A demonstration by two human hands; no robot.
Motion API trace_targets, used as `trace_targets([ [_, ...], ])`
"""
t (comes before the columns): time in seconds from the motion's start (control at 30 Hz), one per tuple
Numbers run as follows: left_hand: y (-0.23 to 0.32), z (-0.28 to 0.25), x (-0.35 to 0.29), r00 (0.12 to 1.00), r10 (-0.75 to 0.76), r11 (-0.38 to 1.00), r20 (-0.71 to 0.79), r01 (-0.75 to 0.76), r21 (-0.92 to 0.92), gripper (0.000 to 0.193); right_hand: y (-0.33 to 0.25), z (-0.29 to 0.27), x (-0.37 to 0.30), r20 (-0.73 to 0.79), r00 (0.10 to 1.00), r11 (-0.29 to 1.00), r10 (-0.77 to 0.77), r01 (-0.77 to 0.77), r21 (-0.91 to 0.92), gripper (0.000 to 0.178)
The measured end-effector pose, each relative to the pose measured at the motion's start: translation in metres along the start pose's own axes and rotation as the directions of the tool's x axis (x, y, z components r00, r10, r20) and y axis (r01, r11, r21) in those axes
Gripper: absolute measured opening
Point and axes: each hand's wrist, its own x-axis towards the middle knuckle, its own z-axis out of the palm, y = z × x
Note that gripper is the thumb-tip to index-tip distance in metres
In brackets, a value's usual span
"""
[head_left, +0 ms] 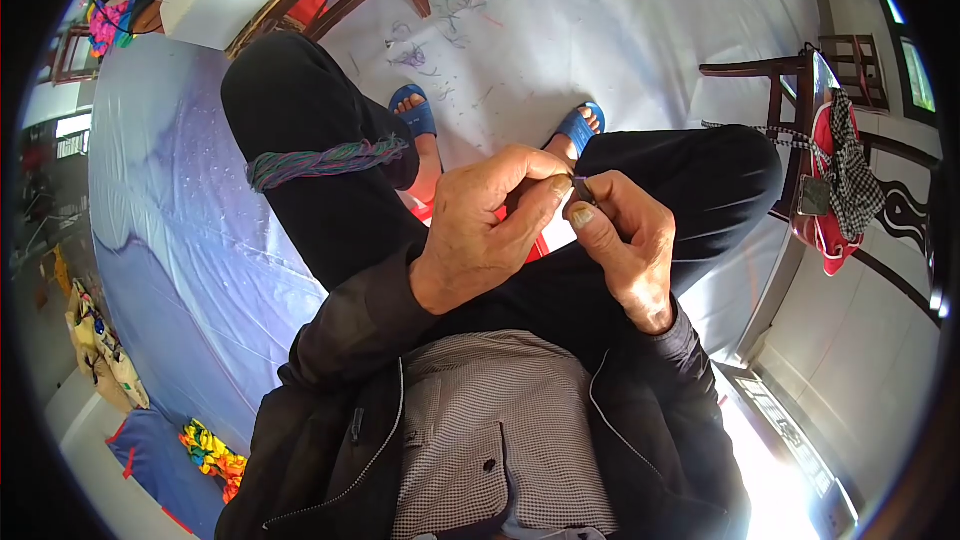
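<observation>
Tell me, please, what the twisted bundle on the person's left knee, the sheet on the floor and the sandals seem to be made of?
The twisted bundle looks like yarn or thread: many matte green, purple and pink strands wound together like rope. The floor sheet seems to be plastic film, pale blue-white with a soft sheen and creases. The blue sandals look like moulded rubber or plastic, smooth and uniform, though that is uncertain.

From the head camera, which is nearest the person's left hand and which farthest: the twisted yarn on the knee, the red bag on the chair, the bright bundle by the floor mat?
From the left hand:
1. Twisted yarn, draped over the left knee, nearest.
2. Bright bundle, lower left on the floor.
3. Red bag, hanging on the chair at far right, farthest.
</observation>
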Motion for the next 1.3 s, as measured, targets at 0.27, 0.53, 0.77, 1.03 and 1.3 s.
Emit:
trace_targets([
  [0.27, 0.001, 0.002, 0.000, 0.999, -0.036, 0.999, 0.000, 0.036, -0.035, 0.008, 0.001, 0.000, -0.002, 0.009, 1.000, 1.000, -0.006, 0.006, 0.026, 0.018],
  [0.53, -0.002, 0.005, 0.002, 1.000, -0.010, 0.998, -0.024, 0.008, -0.056, 0.003, 0.004, -0.002, -0.002, 0.013, 1.000, 1.000, -0.012, 0.011, 0.027, 0.019],
  [0.77, -0.001, 0.002, 0.001, 1.000, -0.002, 0.999, -0.024, 0.001, -0.053, 0.003, -0.004, -0.008, -0.002, 0.065, 0.997, 0.999, 0.046, -0.047, 0.018, 0.028],
  [1.03, 0.001, 0.002, 0.002, 1.000, 0.020, 0.999, -0.008, -0.020, 0.041, 0.010, -0.001, -0.003, -0.005, 0.069, 0.994, 0.985, 0.084, -0.094, 0.148, 0.033],
  [1.3, -0.003, 0.002, 0.000, 0.997, 0.083, 0.991, -0.004, -0.083, 0.102, 0.010, 0.007, -0.002, -0.005, 0.065, 0.992, 0.968, 0.109, -0.121, 0.221, 0.034],
])
